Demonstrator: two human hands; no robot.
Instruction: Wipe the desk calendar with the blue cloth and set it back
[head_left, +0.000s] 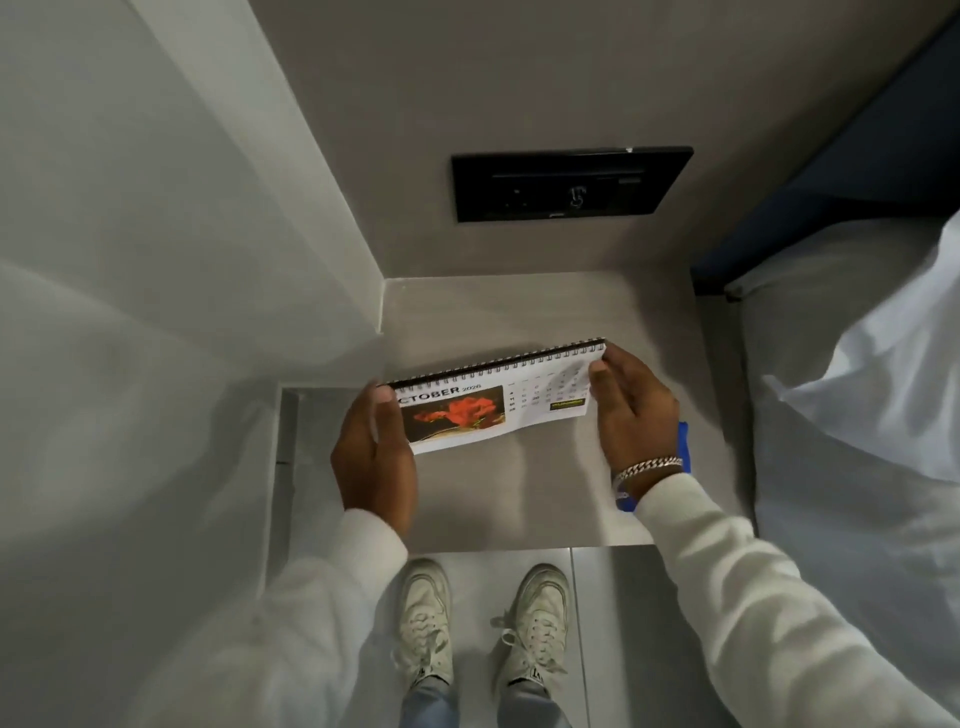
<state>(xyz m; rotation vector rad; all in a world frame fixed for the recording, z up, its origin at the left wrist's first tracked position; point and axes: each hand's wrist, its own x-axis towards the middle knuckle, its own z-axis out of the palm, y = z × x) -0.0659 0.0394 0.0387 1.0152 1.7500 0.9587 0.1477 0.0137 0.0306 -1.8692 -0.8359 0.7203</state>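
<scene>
The desk calendar (498, 402) is a spiral-bound white one showing October with a red flower picture. It hangs tilted just above the grey shelf (519, 493). My left hand (371, 457) grips its left end and my right hand (631, 415) grips its right end. The blue cloth (684, 447) lies on the shelf by my right wrist, mostly hidden behind that hand and sleeve.
A black wall panel (569, 184) with sockets is set into the wall above the shelf. A bed with white bedding (857, 389) borders the shelf on the right. A grey wall (182, 208) closes the left side. My white shoes (483, 623) stand on the floor below.
</scene>
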